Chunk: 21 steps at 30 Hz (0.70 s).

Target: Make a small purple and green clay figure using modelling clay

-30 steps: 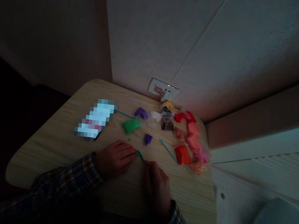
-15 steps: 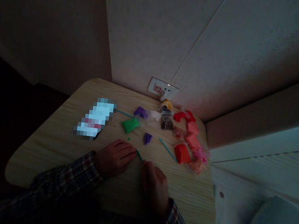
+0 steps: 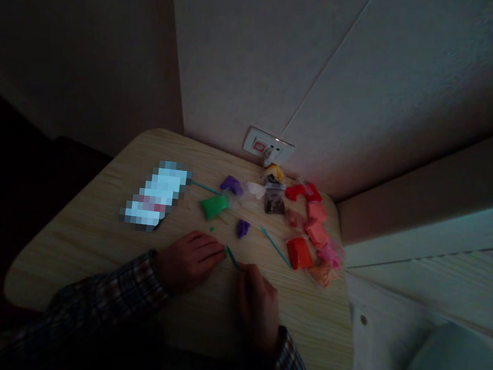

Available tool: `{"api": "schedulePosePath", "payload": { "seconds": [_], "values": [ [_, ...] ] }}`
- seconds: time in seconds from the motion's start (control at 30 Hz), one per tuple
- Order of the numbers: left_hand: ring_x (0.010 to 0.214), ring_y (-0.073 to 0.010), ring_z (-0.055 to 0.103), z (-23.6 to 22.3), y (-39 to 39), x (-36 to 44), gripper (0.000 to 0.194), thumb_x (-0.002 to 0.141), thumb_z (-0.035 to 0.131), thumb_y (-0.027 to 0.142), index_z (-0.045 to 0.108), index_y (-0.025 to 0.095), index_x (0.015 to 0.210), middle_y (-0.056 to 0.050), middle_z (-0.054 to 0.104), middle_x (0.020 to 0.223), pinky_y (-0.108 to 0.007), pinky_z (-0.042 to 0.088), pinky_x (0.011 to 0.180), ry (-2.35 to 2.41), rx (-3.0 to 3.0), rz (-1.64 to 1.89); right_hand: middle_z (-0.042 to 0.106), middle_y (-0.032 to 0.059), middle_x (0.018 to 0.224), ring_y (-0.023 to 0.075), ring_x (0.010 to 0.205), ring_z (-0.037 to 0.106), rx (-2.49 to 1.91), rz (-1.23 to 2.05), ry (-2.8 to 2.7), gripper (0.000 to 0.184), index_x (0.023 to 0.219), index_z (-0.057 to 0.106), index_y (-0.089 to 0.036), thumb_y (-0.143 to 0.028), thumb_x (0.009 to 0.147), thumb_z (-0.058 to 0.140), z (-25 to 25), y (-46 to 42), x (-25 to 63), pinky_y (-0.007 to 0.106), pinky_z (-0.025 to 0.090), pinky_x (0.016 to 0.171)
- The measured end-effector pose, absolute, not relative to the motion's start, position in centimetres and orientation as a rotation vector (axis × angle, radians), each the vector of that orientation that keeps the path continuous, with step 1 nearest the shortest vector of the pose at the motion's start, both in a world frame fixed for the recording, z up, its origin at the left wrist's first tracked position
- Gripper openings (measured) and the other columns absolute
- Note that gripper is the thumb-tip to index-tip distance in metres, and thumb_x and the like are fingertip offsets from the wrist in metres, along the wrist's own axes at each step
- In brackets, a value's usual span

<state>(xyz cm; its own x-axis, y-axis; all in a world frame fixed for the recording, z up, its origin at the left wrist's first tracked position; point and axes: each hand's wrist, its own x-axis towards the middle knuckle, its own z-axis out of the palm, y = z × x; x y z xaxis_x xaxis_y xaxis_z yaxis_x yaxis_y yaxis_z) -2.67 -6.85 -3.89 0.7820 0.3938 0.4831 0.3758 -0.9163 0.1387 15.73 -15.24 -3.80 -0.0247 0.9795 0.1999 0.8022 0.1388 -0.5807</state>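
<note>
Head view: at a dimly lit wooden desk, a person in plaid sleeves is working with both hands close together near the front edge. The right hand is closing its fingers around one end of a slim teal stick, which is slanting out toward the other hand. The left hand is resting low over the wood, fingers together and slightly bent, its fingertips meeting a small green piece at the stick's far tip; whether they are pinching that piece cannot be told. Just beyond the left hand, a tiny green dot is lying on the desk, with a green packet sitting farther back and a bumpy purple cluster sitting to the dot's right. A second teal stick is lying slantwise, its near end reaching an orange-red packet. Red packets, coral packets and a pink packet are lining the right side, while a dark packet and a purple packet are lying toward the back. On the left, a pixelated bright screen is glowing, and a wall socket is showing behind the desk.
</note>
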Motion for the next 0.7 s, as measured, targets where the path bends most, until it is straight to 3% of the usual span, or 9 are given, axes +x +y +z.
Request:
{"api": "schedulePosePath", "payload": {
  "seconds": [0.47,0.7],
  "values": [
    [0.088,-0.0208,0.061,-4.1,-6.8,-2.6,0.022,0.086,0.047,0.013,0.063,0.012,0.101,-0.010,0.070,0.094,-0.035,0.050,0.077,0.634,2.919,0.840,0.063,0.0030,0.059,0.0161,0.051,0.058,-1.694,0.138,-1.991,0.025,0.085,0.061,-0.018,-0.018,0.092,0.038,-4.3,-15.0,15.8,0.025,0.041,0.050],
    [0.090,-0.0214,0.061,-4.6,-6.8,-2.8,0.024,0.084,0.047,0.013,0.063,0.013,0.103,-0.010,0.070,0.096,-0.036,0.051,0.078,0.634,2.877,0.868,0.067,0.0027,0.066,0.0155,0.057,0.063,-1.772,0.313,-1.776,0.020,0.091,0.058,-0.017,-0.022,0.092,0.038,-4.1,-15.3,16.1,0.023,0.046,0.054]
  ]
}}
